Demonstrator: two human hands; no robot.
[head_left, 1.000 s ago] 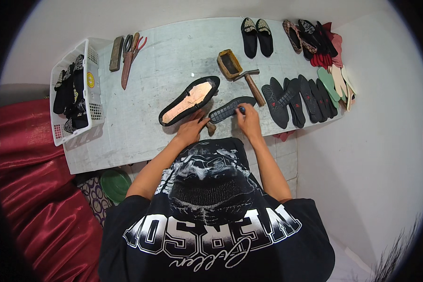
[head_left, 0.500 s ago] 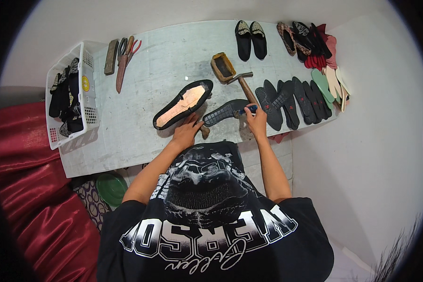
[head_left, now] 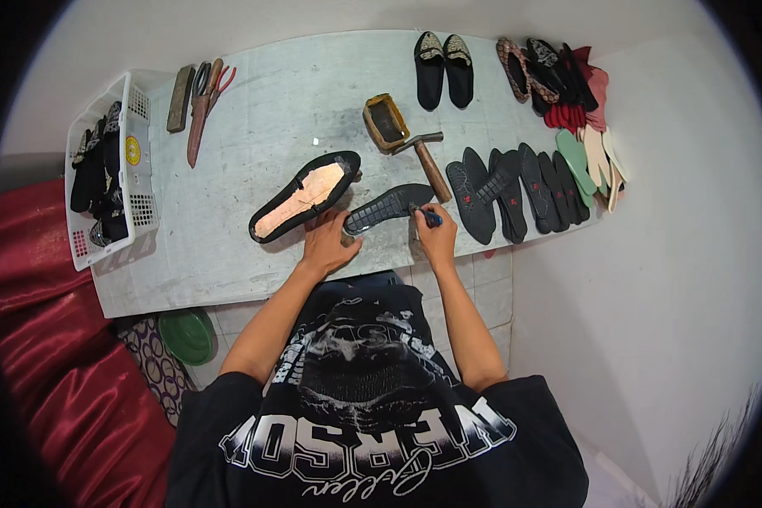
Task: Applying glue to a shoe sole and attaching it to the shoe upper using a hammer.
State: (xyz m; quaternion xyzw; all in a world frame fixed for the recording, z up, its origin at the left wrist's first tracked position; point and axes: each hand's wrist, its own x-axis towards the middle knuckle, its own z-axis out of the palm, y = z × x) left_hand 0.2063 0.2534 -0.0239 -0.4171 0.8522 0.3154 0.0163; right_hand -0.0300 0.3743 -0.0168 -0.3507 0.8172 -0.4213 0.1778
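Observation:
A black shoe sole (head_left: 389, 207) with a block-patterned tread lies on the table in front of me. My left hand (head_left: 327, 245) rests at its left end, fingers extended and the fingertips partly hidden beside the shoe. In my right hand (head_left: 437, 239) is a small brush with a blue handle (head_left: 433, 218), its tip at the sole's right part; the bristles are hard to make out. Left of the sole lies a black shoe (head_left: 306, 196), its pale insole-coloured underside facing up. A hammer (head_left: 432, 169) with a wooden handle lies just beyond the sole.
A yellowish, dark-stained pot (head_left: 386, 123) stands beyond the hammer. More black soles (head_left: 472, 199) lie to the right, with green and cream insoles (head_left: 576, 161) past them. Finished loafers (head_left: 430, 72) sit at the back. At left are pliers (head_left: 216, 89), a knife (head_left: 196, 135) and a white basket (head_left: 140, 186) of shoes.
The whole view has shifted slightly. My right hand with the brush has come a little nearer to me along the sole. My left hand has moved slightly right, against the sole's end.

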